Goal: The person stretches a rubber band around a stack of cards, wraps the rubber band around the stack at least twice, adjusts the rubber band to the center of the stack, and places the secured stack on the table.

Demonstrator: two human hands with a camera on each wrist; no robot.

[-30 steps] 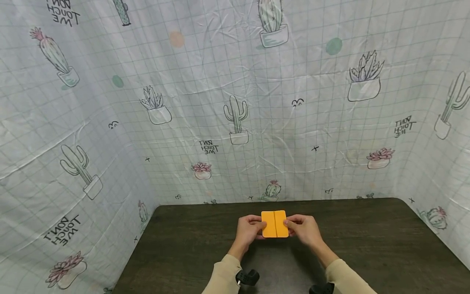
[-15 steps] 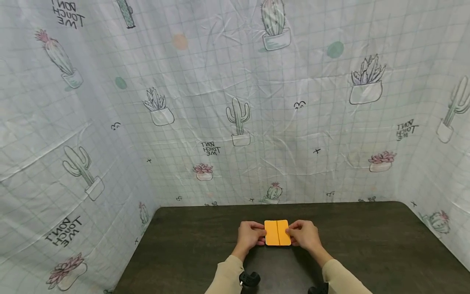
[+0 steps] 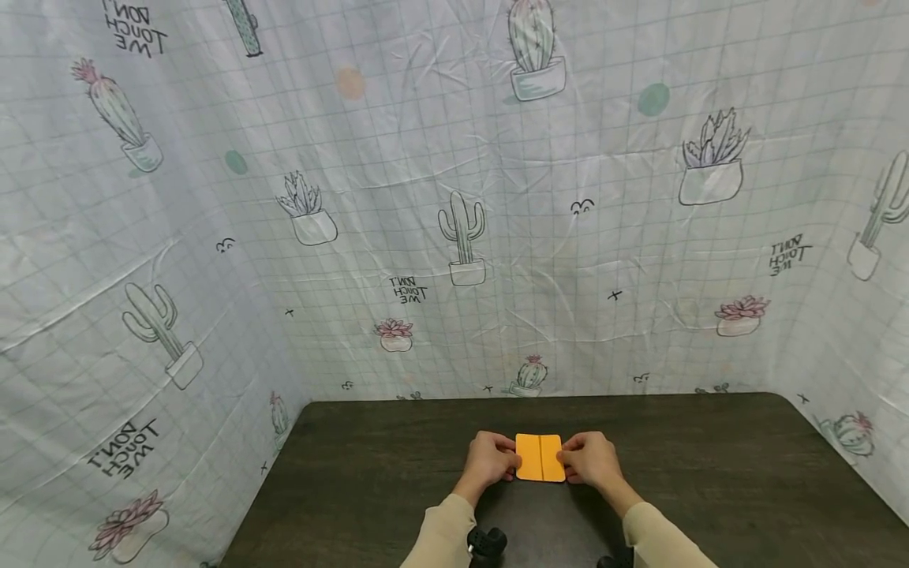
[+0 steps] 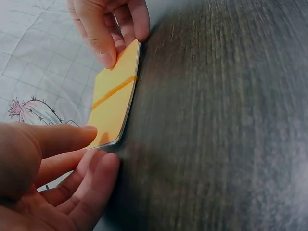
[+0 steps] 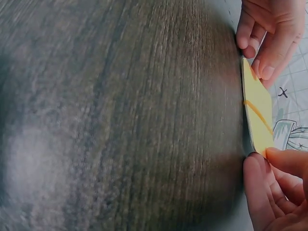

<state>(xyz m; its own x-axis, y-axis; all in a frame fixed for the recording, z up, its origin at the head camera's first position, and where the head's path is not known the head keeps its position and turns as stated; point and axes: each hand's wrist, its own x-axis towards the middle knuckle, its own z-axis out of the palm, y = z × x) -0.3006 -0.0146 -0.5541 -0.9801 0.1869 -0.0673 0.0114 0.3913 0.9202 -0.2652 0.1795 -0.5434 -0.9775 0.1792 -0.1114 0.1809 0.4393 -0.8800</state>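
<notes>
A small orange-yellow notebook (image 3: 529,457) with rounded corners is held between both hands, close over the dark table. Across its cover runs an orange elastic band (image 4: 114,91), and a thin pale edge shows along its side. My left hand (image 3: 491,460) pinches the left edge, thumb on the cover and fingers beneath. At the opposite edge my right hand (image 3: 592,460) pinches it in the same way, as the right wrist view shows with the thumb (image 5: 286,160) on top. The notebook's underside is hidden.
The dark wood-grain table (image 3: 355,489) extends to both sides of the hands. Behind and beside it hangs a pale checked cloth (image 3: 369,237) printed with cacti. Dark straps (image 3: 487,542) sit at the wrists, near the beige sleeves (image 3: 443,530).
Both hands have brought the notebook down and slightly right in the head view, nearer the person. The grip at each edge looks the same. The head view has tilted up slightly.
</notes>
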